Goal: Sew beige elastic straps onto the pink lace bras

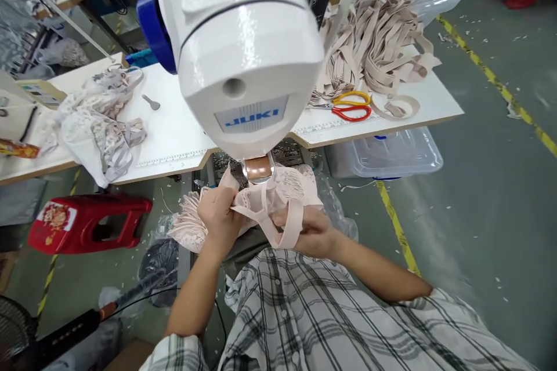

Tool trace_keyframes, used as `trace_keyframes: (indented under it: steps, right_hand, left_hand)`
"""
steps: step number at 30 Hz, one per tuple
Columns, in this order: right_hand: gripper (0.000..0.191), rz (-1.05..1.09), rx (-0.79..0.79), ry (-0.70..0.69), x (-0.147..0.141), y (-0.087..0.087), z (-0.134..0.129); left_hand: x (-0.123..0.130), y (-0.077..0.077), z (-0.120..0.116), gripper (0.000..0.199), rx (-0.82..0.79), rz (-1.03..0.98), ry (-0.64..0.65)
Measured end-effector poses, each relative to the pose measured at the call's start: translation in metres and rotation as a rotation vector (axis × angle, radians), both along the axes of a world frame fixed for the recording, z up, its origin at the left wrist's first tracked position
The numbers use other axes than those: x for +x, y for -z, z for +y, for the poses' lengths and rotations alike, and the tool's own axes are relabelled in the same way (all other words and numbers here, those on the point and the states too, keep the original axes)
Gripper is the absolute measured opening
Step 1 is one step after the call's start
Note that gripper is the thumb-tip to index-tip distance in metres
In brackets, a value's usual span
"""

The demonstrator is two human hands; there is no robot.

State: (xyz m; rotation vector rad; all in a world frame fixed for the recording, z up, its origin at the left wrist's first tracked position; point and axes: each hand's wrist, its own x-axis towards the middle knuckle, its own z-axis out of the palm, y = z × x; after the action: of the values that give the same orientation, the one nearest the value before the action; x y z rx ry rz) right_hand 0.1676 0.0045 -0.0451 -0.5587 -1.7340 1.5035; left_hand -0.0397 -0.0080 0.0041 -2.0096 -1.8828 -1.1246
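Observation:
A pale pink lace garment (290,182) lies just below the head of a white sewing machine (252,64) marked JUKI. Its left part is gripped by my left hand (220,217), thumb on top and fingers closed. On the opposite side my right hand (312,232) is closed on the same garment, its fingers partly hidden by a loop of pink elastic band (285,232) that hangs toward me. More pleated pink lace (190,221) is bunched to the left of my left hand. The needle area is hidden behind the machine head.
Yellow- and red-handled scissors (351,105) lie on the right tabletop beside a heap of beige strips (374,46). Pale garments (102,122) are piled at left. Clear plastic bins (385,153) stand at right, and a red stool (91,223) stands on the left floor.

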Motion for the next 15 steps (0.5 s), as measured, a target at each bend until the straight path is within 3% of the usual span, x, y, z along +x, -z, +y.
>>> trace_keyframes:
  steps: [4,7,10,12,15]
  right_hand:
    - [0.030,0.131,0.128,-0.009,-0.001,-0.018,0.003]
    - [0.040,0.206,0.228,-0.025,0.000,-0.027,0.003]
    - [0.041,0.240,0.332,0.072,0.007,-0.041,0.004]
    - [0.030,0.193,0.394,0.204,0.018,-0.067,0.011]
    - [0.014,0.090,0.249,0.418,0.042,-0.136,0.033]
  left_hand:
    - [0.006,0.001,-0.007,0.029,0.014,-0.106,0.035]
    - [0.008,0.002,-0.011,0.028,0.012,-0.172,0.041]
    - [0.020,-0.005,-0.010,0.032,-0.045,-0.265,0.037]
    - [0.041,-0.018,-0.008,0.038,-0.151,-0.352,0.080]
    - [0.095,-0.042,-0.004,0.047,-0.372,-0.504,0.373]
